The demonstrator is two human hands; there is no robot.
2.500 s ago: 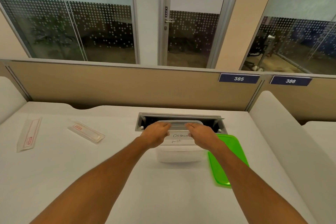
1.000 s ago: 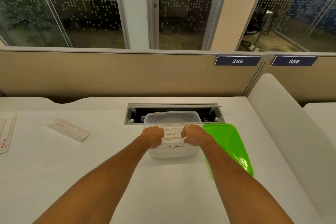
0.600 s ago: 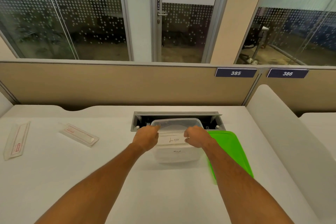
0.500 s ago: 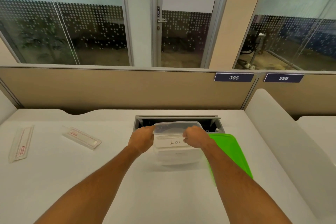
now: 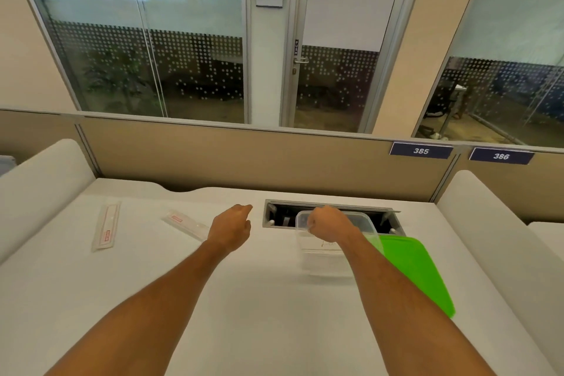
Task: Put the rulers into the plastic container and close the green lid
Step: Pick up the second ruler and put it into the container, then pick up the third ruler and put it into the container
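The right hand [image 5: 328, 224] is closed as a fist on the near left corner of the plastic container [image 5: 332, 249]. The fingers curl over the rim, so the hand holds the container there. The container is clear, with thin walls and rounded corners, and its mouth is open to the top. On the wall under the hand there is a pale label with some handwriting that is too small to read. Whether the container is lifted or stands on the desk, I cannot tell.

Just to the right of this grip lies the green lid [image 5: 418, 272]. It is flat, smooth and bright, with rounded corners, and it rests on the white desk [image 5: 274, 314] with its left edge behind the container. Behind the hand there is a rectangular metal cable slot [image 5: 282, 217], dark inside.

To the left of the grip, and apart from the container, the left hand [image 5: 230, 229] is in the air over the desk. Its fingers are loosely bent and it holds nothing. Just beyond its knuckles lies the nearer ruler [image 5: 186, 224], a long flat strip in a clear sleeve with a small red label, placed diagonally. The second ruler [image 5: 106, 230], of the same kind, lies further to the left, almost straight away from the person. Both rulers are outside the container. The desk surface is matt and plain.
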